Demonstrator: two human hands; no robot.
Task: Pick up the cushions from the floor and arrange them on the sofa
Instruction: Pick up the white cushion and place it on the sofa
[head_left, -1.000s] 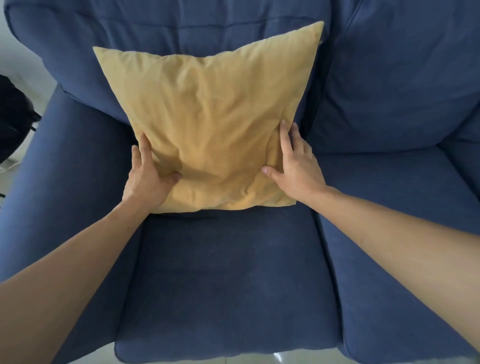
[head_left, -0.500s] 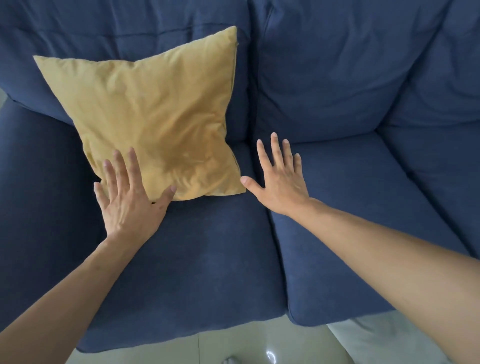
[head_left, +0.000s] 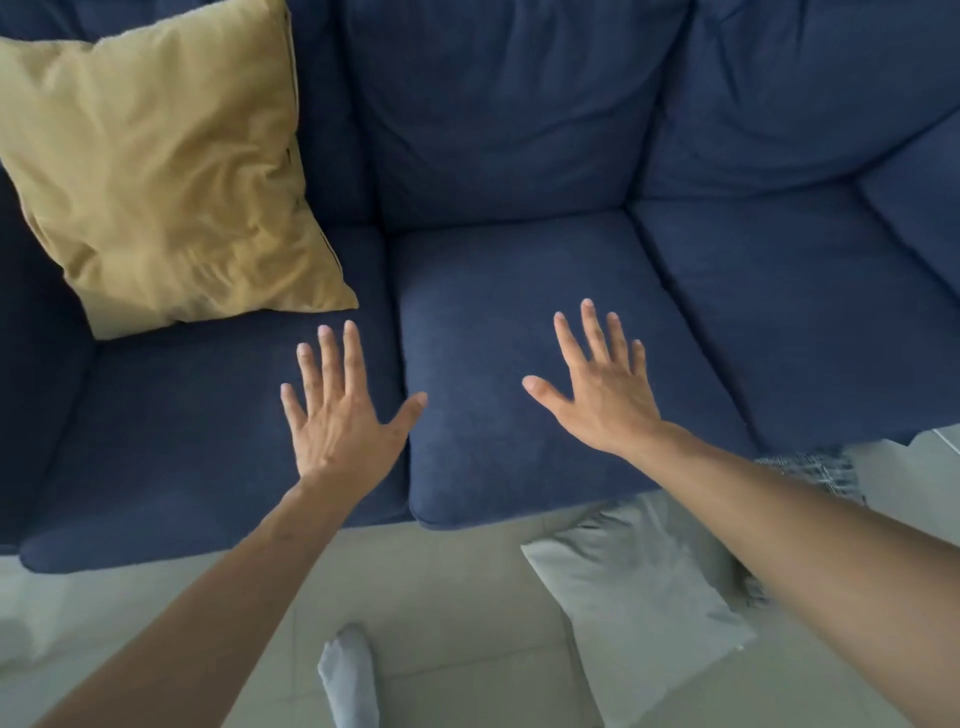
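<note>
A mustard-yellow cushion (head_left: 161, 176) leans upright against the backrest at the left end of the dark blue sofa (head_left: 519, 171). On the pale tiled floor in front of the sofa lies a light grey cushion (head_left: 639, 587), partly hidden by my right forearm. A checked grey cushion (head_left: 815, 470) peeks out behind that arm at the sofa's front edge. My left hand (head_left: 343, 410) hovers over the left seat with fingers spread, holding nothing. Empty too, my right hand (head_left: 602, 384) is spread above the middle seat.
The sofa has three seat pads; the middle pad (head_left: 519, 322) and right pad (head_left: 810, 312) carry nothing. My foot in a white sock (head_left: 348, 675) stands on the floor tiles (head_left: 457, 597) close to the sofa front.
Both hands let go of the yellow cushion and drew back to the right, fingers spread. My view swung right and down, bringing the floor and the grey cushions into sight.
</note>
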